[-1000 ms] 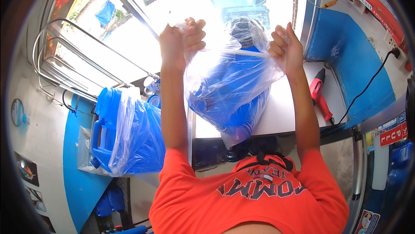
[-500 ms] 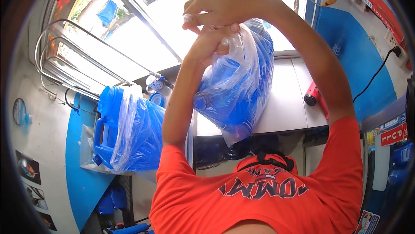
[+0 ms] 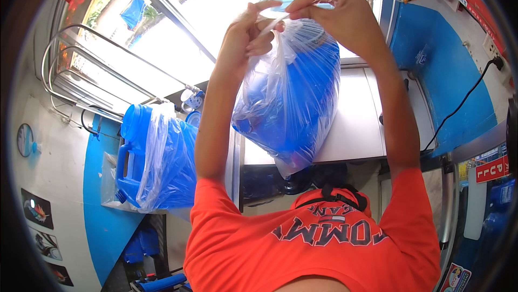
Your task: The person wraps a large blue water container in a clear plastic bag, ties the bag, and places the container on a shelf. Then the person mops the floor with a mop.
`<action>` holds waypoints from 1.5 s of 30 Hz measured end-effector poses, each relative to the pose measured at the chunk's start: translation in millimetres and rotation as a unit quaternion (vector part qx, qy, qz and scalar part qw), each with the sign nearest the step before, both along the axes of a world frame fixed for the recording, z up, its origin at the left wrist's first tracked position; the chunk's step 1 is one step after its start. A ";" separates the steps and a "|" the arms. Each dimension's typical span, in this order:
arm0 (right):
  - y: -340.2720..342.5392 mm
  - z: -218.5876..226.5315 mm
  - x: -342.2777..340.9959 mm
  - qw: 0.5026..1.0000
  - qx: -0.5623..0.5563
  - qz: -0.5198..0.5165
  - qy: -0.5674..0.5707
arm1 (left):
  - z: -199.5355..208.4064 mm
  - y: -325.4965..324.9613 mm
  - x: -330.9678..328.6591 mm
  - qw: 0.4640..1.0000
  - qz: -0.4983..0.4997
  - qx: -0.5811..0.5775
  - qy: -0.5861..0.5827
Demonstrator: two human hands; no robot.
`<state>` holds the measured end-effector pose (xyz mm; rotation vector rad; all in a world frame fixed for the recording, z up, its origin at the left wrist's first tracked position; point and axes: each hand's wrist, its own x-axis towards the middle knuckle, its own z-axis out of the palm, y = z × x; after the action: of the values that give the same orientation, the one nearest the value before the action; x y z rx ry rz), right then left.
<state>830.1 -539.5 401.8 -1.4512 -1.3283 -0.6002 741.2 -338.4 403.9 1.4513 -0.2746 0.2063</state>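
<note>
Behind the work area: bright window (image 3: 189, 38) with outdoor greenery in view. Below the window: white counter (image 3: 356, 114), bordered at right by blue wall panel (image 3: 442, 65). On the counter, near centre: clear plastic bag (image 3: 259, 87), drawn around large blue container (image 3: 313, 81), film creased along the sides, lower corner hanging over the front edge. To the left of the counter: second blue container (image 3: 132, 157), partly sleeved in second clear bag (image 3: 167, 157), handle exposed. Above the bagged container: both hands close together. Right hand (image 3: 345, 14): thumb and forefinger pinched on twisted strand (image 3: 278, 21) of bag film. Left hand (image 3: 245, 33): fingers bent around the same film, forefinger extended, tip just beside the right fingertips. Along the right wall: black cable (image 3: 464, 103), running down from a plug toward the counter.
</note>
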 end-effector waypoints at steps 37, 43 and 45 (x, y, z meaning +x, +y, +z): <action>27.6 -30.0 -17.5 0.985 -0.124 -0.088 0.082 | 7.7 -0.2 -18.7 0.798 0.248 0.500 -0.228; 33.4 -27.6 -21.7 0.994 -0.059 -0.091 -0.011 | 7.5 8.8 -26.0 0.948 0.163 0.171 -0.213; 39.2 -24.7 -23.2 0.979 0.038 -0.148 -0.132 | 5.6 15.5 -19.8 0.978 0.114 0.071 -0.157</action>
<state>806.9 -500.3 377.2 -1.5582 -1.2814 -1.0580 721.4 -322.9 409.5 1.5893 -0.3853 0.6163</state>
